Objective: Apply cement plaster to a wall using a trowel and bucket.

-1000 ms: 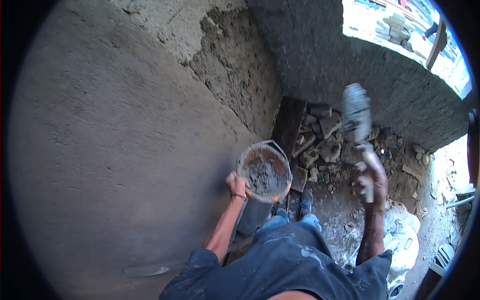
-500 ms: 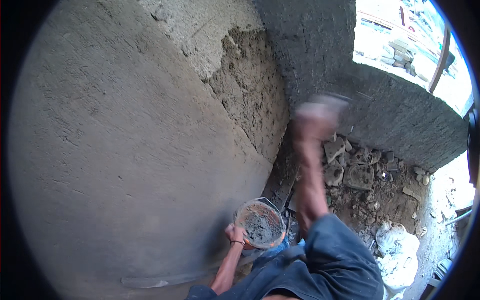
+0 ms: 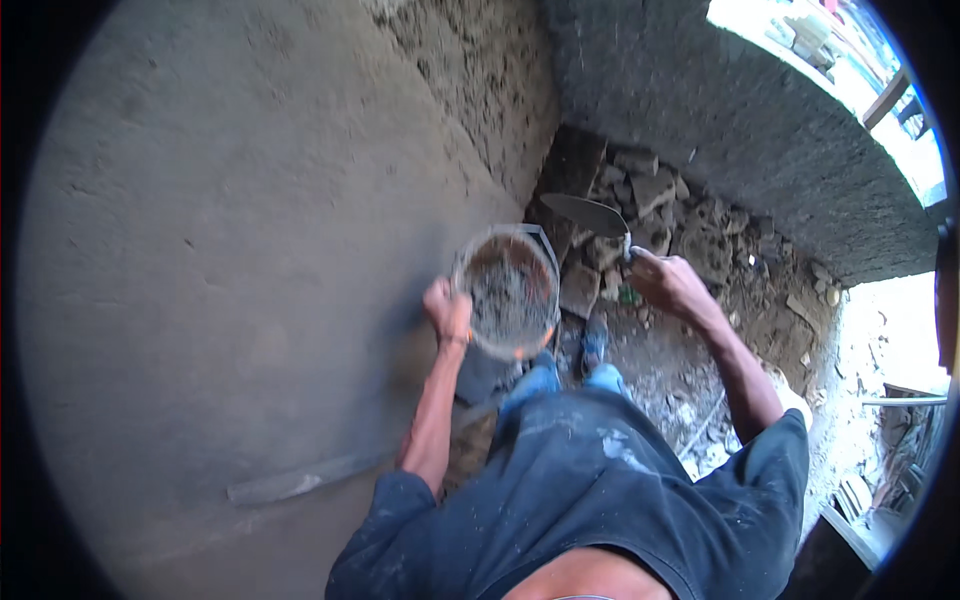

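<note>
Round, orange-tinged, mortar-caked bucket gripped mouth-up at rim by left hand, presumably against spillage; leaf-shaped metal trowel grasped by right hand.

The head-worn fisheye looks down over the shirt.

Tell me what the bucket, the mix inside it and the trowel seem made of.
Bucket: probably plastic, caked matte grey, with orange patches showing near the rim.
Mix: likely cement mortar, grey, lumpy and dull.
Trowel: blade probably steel, dull grey, going by its thin, pointed shape; its handle is mostly hidden in the right hand, so I can't tell that.
</note>
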Available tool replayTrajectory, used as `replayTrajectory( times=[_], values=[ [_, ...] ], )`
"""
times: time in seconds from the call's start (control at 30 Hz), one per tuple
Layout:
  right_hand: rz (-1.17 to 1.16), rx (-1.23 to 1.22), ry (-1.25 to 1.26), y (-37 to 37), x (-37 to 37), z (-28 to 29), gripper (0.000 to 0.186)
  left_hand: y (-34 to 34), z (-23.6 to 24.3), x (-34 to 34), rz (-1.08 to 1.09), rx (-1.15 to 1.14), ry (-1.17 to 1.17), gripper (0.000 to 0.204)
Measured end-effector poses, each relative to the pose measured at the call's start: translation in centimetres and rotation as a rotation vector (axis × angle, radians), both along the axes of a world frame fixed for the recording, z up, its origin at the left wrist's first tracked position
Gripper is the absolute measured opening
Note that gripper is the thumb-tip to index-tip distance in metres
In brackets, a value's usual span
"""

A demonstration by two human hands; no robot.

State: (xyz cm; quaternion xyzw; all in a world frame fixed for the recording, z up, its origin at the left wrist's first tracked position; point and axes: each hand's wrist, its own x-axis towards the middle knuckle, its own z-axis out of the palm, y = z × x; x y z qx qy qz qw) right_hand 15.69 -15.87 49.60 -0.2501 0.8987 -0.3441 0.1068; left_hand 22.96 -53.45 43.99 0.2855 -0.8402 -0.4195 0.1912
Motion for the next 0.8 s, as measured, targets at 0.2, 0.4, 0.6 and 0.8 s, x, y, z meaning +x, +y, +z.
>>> replayTrajectory(
  times=[0.2,0.4,0.6,0.8],
  values=[
    [0.086,0.298,0.102,-2.4,1.7,-0.3,0.029,3.5,4.8,-3.7,-0.164,-0.068,0.108,0.023],
    [0.299,0.091,-0.113,-5.1,4.2,-2.5,0.018,6.4,8.1,-5.1,-0.42,0.107,0.217,0.026],
    [0.307,-0.316,-0.745,-5.4,7.6,-1.8,0.031,7.9,7.7,-5.3,-0.535,0.103,0.164,0.027],
    [0.299,-0.6,-0.88,-8.1,7.8,-3.7,0.039,6.6,7.0,-4.5,-0.454,0.109,0.125,0.031]
  ],
)
